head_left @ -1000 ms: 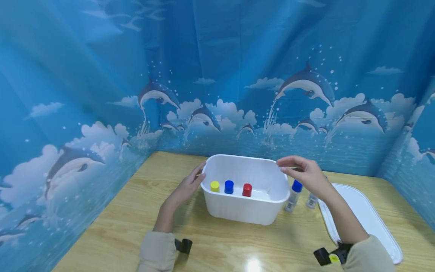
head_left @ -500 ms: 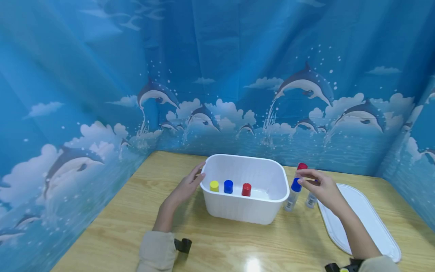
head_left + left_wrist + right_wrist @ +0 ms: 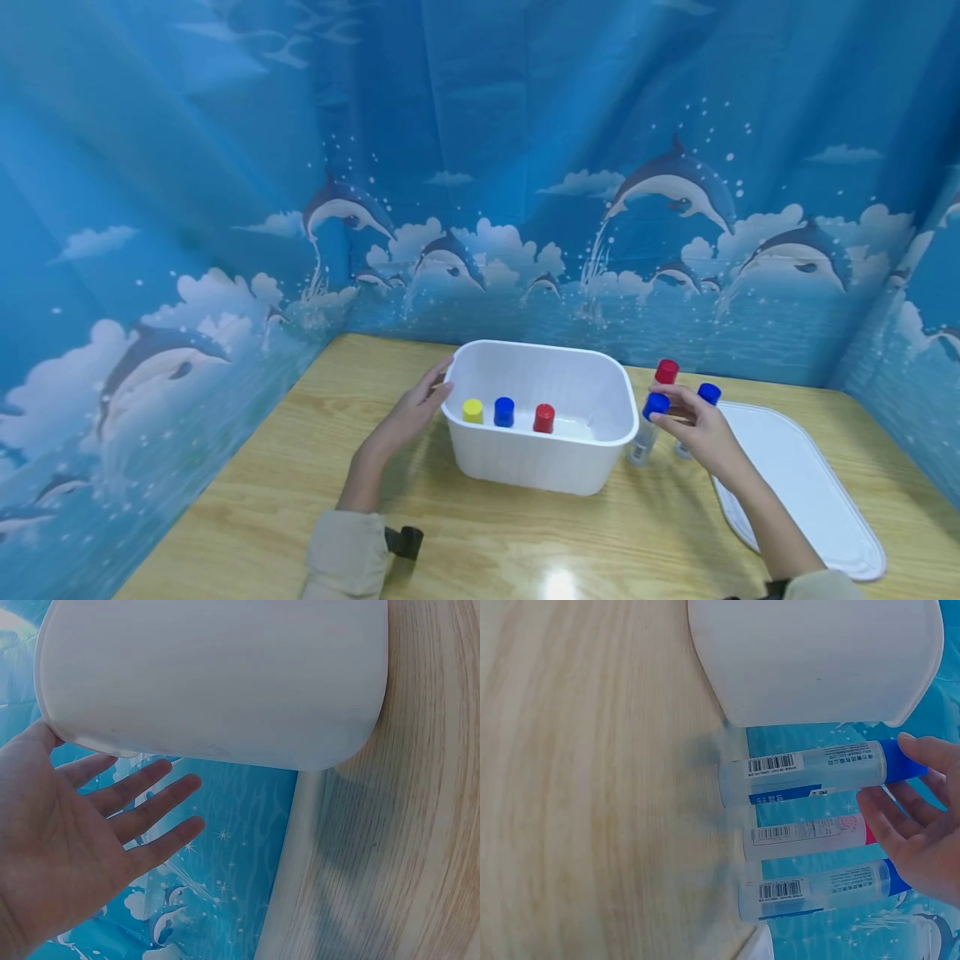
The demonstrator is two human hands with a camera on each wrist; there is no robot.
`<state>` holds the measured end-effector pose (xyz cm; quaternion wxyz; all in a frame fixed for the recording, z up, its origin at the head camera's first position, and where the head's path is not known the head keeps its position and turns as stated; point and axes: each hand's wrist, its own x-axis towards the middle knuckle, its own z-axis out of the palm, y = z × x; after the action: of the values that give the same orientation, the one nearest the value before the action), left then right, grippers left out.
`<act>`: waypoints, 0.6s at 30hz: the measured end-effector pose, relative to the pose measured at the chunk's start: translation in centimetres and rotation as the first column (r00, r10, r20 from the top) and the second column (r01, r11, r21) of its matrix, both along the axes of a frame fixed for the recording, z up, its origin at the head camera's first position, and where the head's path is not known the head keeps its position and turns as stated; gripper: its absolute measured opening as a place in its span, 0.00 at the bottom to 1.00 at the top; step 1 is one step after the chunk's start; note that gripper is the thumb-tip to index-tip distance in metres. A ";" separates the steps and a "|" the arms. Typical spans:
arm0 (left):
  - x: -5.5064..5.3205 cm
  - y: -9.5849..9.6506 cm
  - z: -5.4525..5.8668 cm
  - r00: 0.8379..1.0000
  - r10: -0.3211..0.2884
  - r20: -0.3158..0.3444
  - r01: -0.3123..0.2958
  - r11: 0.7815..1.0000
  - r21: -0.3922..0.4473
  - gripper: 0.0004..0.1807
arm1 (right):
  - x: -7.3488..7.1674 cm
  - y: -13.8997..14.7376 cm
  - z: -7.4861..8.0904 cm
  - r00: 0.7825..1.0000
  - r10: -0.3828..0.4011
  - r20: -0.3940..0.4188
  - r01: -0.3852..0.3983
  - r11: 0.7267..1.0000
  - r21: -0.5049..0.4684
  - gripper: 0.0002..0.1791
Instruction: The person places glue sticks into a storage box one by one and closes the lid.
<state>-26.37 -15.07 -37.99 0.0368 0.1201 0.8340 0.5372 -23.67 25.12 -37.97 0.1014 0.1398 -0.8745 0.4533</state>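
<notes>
A white plastic bin stands on the wooden table, with yellow, blue and red caps showing inside it. My left hand touches its left rim, thumb at the edge and fingers stretched out beside the wall. Right of the bin, my right hand pinches the blue cap of a clear glue bottle between thumb and fingers. That bottle stands upright, its base at the table. Close behind it are a red-capped bottle and another blue-capped bottle, partly hidden by the hand.
A flat white lid lies on the table at the right, partly under my right forearm. A blue dolphin-print curtain closes off the back and sides of the wooden table.
My right hand has moved from the bin's right rim to the front blue-capped glue bottle and taken its cap. The left hand has stayed at the left rim.
</notes>
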 end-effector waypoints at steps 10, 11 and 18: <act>-0.1 0.1 -0.1 1.000 0.005 0.001 -0.005 1.000 -0.002 0.29 | 0.3 -0.2 0.6 0.999 -0.020 -0.039 0.022 0.999 0.040 0.22; -0.1 0.1 -0.1 1.000 0.006 0.002 -0.006 1.000 -0.002 0.29 | 0.4 -0.2 0.8 0.999 -0.025 -0.037 0.027 0.998 0.050 0.22; 0.1 0.1 0.1 1.000 0.013 0.001 -0.013 1.000 -0.005 0.29 | 0.8 -0.1 3.0 0.999 -0.048 0.007 0.048 0.997 0.059 0.26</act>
<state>-26.28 -14.95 -37.86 0.0340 0.1144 0.8362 0.5354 -22.86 24.99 -34.96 0.1043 0.1198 -0.8910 0.4253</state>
